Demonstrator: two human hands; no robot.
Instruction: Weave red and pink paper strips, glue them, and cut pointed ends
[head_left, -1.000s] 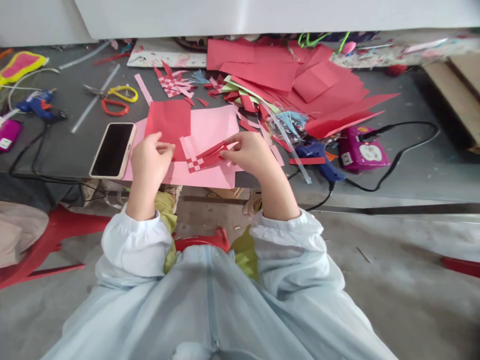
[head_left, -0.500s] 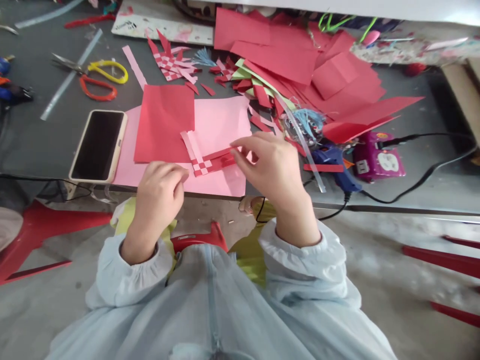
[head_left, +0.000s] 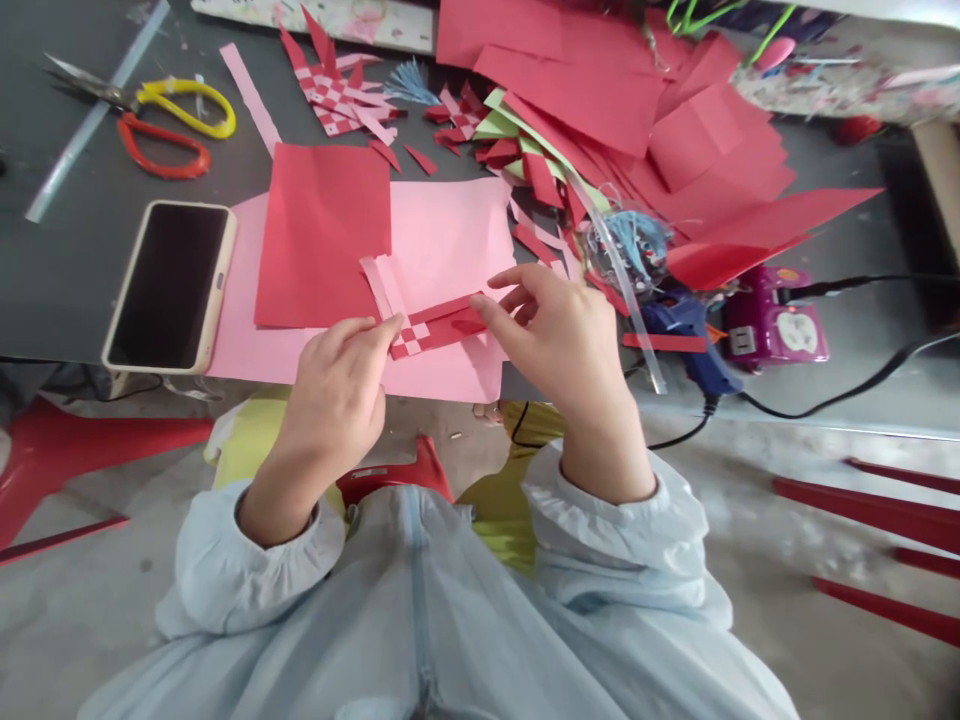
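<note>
A small weave of red and pink paper strips (head_left: 411,340) lies near the table's front edge, checkered at its left end. My left hand (head_left: 341,385) has its fingers together at that end, the index fingertip on the checkered part; its thumb is mostly hidden. Loose pink strips (head_left: 386,285) stick up from the weave, while the red strips run rightward. At their far end my right hand (head_left: 559,335) has thumb and index finger around the tip of the upper red strip (head_left: 446,305). Beneath lie a pink sheet (head_left: 450,225) and a red sheet (head_left: 322,235).
To the left are a phone (head_left: 171,285) and scissors (head_left: 165,125) with yellow and red handles. Behind sit a woven paper piece (head_left: 334,95) and piled red paper (head_left: 570,110). On the right, a blue glue gun (head_left: 694,345) adjoins a purple power box (head_left: 776,315) with cords.
My left hand has moved right and up onto the checkered end of the weave. My right hand stays at the strips' far end. The camera view has shifted slightly.
</note>
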